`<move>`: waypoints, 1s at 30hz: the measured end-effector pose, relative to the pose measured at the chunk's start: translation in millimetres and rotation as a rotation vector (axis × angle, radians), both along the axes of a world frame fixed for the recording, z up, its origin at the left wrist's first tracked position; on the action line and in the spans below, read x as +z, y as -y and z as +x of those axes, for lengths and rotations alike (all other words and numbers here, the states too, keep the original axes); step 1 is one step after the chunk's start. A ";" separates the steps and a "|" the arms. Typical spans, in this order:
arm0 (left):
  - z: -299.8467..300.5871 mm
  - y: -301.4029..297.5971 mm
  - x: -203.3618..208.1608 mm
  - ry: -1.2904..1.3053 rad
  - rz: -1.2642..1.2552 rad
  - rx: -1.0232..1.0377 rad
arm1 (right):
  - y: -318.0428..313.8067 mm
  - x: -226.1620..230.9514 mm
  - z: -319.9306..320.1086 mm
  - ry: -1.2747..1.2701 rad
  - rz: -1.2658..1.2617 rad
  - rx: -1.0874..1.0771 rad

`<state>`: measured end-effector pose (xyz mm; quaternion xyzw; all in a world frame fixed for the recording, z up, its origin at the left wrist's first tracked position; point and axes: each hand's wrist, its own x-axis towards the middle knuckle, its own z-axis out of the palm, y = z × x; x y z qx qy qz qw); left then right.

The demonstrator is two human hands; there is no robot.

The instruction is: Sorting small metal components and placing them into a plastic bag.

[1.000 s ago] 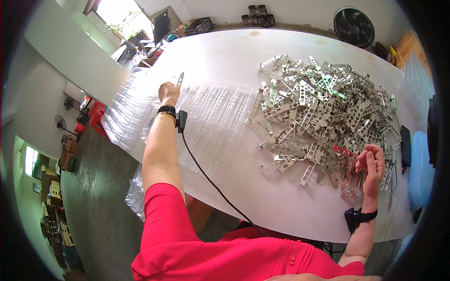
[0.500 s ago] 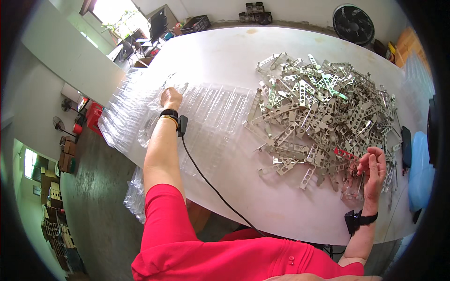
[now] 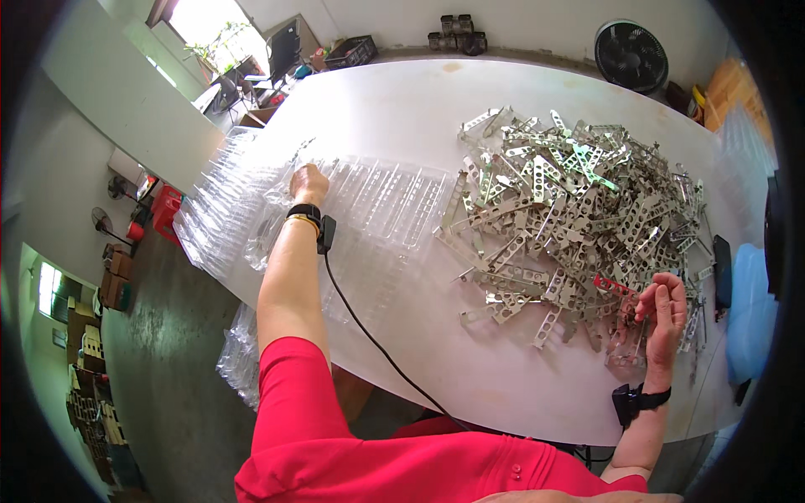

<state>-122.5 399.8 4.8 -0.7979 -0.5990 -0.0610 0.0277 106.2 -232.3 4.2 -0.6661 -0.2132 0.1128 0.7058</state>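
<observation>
At the left of the white table, my left hand (image 3: 309, 184) is closed, its fingertips turned away from view. It rests over a clear plastic blister tray (image 3: 390, 201) with rows of narrow slots; any small thing within the fingers is hidden. On the right, my right hand (image 3: 664, 308) is held at the near right edge of a heap of perforated metal strips (image 3: 570, 210). Its fingers are curled and drawn together, and what they pinch is too small to make out. A strip with a red sheen (image 3: 614, 286) lies just left of those fingertips.
Stacked clear trays (image 3: 220, 201) fan out left of my left hand, and more plastic (image 3: 239, 356) hangs below the table's edge. A black cable (image 3: 369, 323) runs from my left wrist across the table (image 3: 453, 377). Blue plastic (image 3: 749, 310) and a dark phone-like object (image 3: 722, 272) lie far right.
The whole view has shifted slightly, so the table sits a little lower. Both hands keep nearly the same places and poses.
</observation>
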 end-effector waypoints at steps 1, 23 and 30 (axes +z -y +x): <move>-0.4 0.4 0.1 0.005 0.002 -0.002 | -0.3 0.5 -0.2 -0.006 0.004 -0.008; 53.3 126.7 81.6 0.674 0.129 -0.578 | -2.8 3.9 -3.2 0.012 0.095 0.049; 104.4 264.4 108.1 1.032 -0.217 -1.003 | -0.2 4.3 -1.5 0.022 0.159 0.078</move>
